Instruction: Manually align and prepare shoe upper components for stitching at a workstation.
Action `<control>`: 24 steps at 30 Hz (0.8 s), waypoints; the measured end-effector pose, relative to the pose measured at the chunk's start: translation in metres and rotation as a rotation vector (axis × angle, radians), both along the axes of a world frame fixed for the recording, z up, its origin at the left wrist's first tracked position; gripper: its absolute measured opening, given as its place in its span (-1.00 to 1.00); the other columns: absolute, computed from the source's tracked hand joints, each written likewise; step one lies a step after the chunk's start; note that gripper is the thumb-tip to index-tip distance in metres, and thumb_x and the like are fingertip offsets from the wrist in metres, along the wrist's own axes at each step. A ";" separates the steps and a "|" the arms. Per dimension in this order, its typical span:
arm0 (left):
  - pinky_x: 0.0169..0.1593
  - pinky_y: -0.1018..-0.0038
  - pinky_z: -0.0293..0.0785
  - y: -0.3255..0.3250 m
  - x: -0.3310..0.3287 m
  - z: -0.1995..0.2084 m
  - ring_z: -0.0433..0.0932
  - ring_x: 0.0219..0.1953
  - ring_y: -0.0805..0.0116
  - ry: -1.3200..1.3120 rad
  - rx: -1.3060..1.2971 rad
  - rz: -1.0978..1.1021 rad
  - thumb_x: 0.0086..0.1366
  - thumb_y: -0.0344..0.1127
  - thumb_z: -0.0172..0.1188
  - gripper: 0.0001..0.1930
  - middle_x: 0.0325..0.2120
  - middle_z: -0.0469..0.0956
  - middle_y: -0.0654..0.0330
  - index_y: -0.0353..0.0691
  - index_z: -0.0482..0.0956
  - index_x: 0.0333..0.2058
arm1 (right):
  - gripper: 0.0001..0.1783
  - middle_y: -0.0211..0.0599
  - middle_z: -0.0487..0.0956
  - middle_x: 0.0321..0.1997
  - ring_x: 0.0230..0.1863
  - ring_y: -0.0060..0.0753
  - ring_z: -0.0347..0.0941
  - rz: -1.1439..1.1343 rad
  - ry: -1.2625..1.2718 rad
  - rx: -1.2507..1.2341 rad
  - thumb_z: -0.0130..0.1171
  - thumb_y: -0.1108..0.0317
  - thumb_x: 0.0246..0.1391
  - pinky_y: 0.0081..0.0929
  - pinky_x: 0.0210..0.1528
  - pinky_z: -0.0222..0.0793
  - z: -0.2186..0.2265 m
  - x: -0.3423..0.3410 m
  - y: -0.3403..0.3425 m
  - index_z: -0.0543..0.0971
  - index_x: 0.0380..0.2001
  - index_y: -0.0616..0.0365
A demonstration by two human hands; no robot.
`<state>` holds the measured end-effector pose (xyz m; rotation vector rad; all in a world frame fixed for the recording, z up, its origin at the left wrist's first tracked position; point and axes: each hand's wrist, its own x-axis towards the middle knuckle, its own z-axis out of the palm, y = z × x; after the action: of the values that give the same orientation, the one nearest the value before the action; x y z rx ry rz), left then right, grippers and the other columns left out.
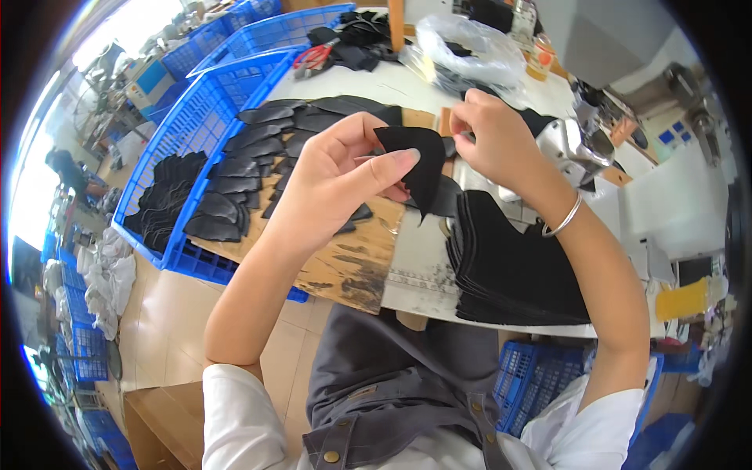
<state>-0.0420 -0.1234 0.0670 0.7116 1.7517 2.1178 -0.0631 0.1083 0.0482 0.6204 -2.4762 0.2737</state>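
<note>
My left hand (329,180) pinches a black cut piece (423,160), leather or cloth, between thumb and fingers. The piece is raised above the worktable, and its lower end tapers to a point. Just right of it is my right hand (501,141), its fingers curled together; whatever they may hold is too small or hidden to make out. Below my right forearm lies a stack of black cut pieces (517,266). Beyond my left hand, overlapping rows of shiny black pieces (235,184) cover part of a wooden board (352,262).
A blue crate (178,129) with black pieces inside stands along the table's left side. Farther back are red-handled scissors (313,56), a clear plastic bag (470,47) and an orange-yellow bottle (541,59). A silver metal machine part (570,149) stands behind my right wrist.
</note>
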 end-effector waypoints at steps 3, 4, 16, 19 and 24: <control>-0.29 0.58 0.56 0.018 0.013 0.006 0.54 -0.34 0.57 0.004 -0.005 -0.094 0.23 -0.39 0.26 -0.81 -0.35 0.55 0.25 -0.33 0.48 -0.25 | -0.78 -0.25 0.56 -0.10 -0.10 -0.43 0.45 0.171 -0.698 -0.537 0.17 0.24 0.12 -0.49 -0.14 0.40 0.016 0.011 0.012 0.60 -0.26 0.15; -0.28 0.58 0.56 0.025 0.018 0.009 0.54 -0.33 0.56 0.018 0.040 -0.097 0.22 -0.40 0.26 -0.81 -0.35 0.55 0.23 -0.34 0.48 -0.24 | -0.70 -0.30 0.56 -0.11 -0.09 -0.48 0.44 0.348 -0.904 -0.877 0.14 0.19 0.17 -0.48 -0.11 0.40 0.016 0.023 0.023 0.57 -0.17 0.17; -0.11 0.37 0.47 0.044 0.028 -0.020 0.57 -0.18 0.19 1.421 -0.502 0.228 0.05 -0.41 0.34 -0.55 -0.07 0.52 -0.02 -0.44 0.47 -0.08 | -0.86 -0.40 0.56 -0.48 -0.43 -0.72 0.42 -0.104 -0.792 -0.780 0.24 0.52 -0.03 -0.64 -0.37 0.34 0.030 0.192 0.068 0.53 -0.35 0.29; 0.01 0.34 0.40 0.072 0.037 -0.004 0.52 -0.06 0.25 0.868 -0.294 -0.257 -0.04 -0.26 0.45 -0.38 -0.06 0.53 0.06 -0.36 0.46 0.01 | -0.82 -0.35 0.52 -0.45 -0.44 -0.57 0.38 0.096 -0.722 -0.717 0.26 0.51 -0.09 -0.63 -0.39 0.27 0.025 0.199 0.073 0.54 -0.36 0.31; -0.33 0.56 0.36 0.109 0.051 -0.015 0.46 -0.44 0.55 0.353 -0.520 -0.569 -0.03 -0.23 0.48 -0.63 -0.51 0.52 0.28 -0.33 0.57 -0.34 | -0.80 -0.41 0.54 -0.42 -0.39 -0.69 0.38 -0.087 -0.957 -0.896 0.26 0.52 -0.07 -0.68 -0.37 0.27 0.031 0.198 0.074 0.54 -0.31 0.29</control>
<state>0.0089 -0.0140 0.0523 1.2816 1.8581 1.1530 0.1352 0.1822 0.0791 -0.0573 -2.7459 1.8558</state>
